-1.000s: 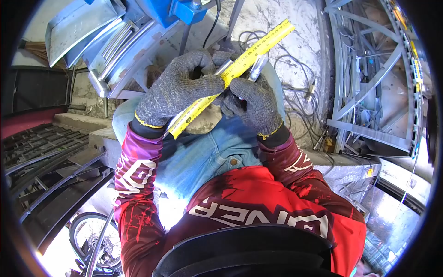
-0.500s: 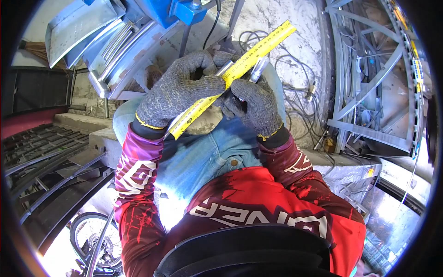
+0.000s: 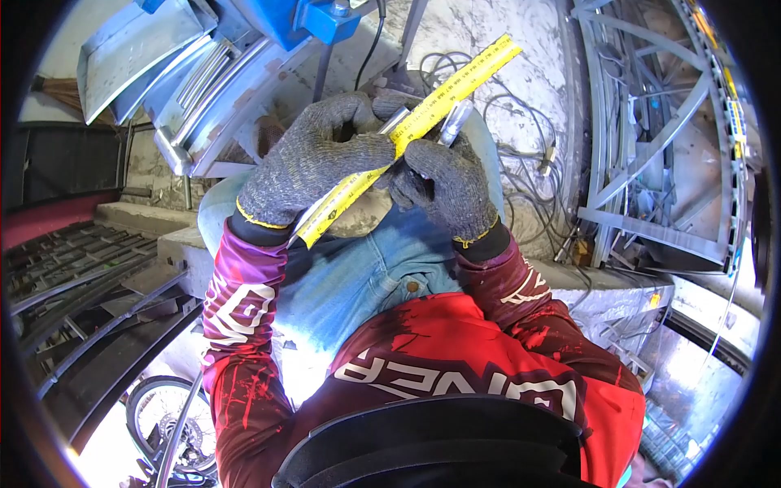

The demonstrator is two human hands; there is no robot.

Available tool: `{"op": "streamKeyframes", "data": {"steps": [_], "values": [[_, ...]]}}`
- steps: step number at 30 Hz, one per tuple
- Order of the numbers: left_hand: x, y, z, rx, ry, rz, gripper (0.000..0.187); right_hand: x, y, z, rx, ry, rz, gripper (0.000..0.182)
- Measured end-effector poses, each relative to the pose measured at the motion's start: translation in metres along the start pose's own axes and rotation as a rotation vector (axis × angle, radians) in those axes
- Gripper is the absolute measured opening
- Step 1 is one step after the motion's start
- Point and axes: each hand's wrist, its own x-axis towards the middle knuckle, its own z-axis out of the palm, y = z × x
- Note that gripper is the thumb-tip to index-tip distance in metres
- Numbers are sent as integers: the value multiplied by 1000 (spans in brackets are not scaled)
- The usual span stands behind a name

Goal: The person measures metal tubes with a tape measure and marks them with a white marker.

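Observation:
A yellow tape measure strip (image 3: 455, 91) runs diagonally between my two gloved hands, its lower end lying over my left wrist side. My left hand (image 3: 325, 159), in a grey knit glove, is closed on the strip near its middle. Closed around the same part from the right is my right hand (image 3: 446, 180), also gloved. A shiny metal piece (image 3: 456, 122) sticks up beside the strip above my right hand; its lower part is hidden by the fingers. Both hands are above my jeans (image 3: 370, 264).
Blue machinery (image 3: 325, 23) and metal sheets (image 3: 138, 61) stand at the upper left. Black cables (image 3: 529, 175) lie on the floor to the right, beside a metal frame (image 3: 651, 163). Metal bars (image 3: 81, 276) and a wheel (image 3: 167, 419) are at the lower left.
The background has shifted very slightly in view. Both hands keep hold of the tape in nearly the same position.

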Motion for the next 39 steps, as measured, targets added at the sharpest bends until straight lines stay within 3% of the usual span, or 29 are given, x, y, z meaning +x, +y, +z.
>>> {"op": "streamKeyframes", "data": {"steps": [25,28,34,36,37,39], "values": [[0,1,2,46,24,15,22,-1,1,-5,-1,-21,-4,47],[-2,6,5,-65,13,-35,22,-1,1,-6,-26,1,-6,49],[2,-1,-1,193,49,85,22,-8,-18,-22,-149,-50,-7,45],[0,5,0,199,45,35,23,-10,-19,-50,-274,211,-145,41],[0,2,1,180,57,41,23,-8,-17,-67,-138,376,-127,36],[2,-4,-1,227,58,92,26,-7,-27,-86,-328,278,-210,29]]}}
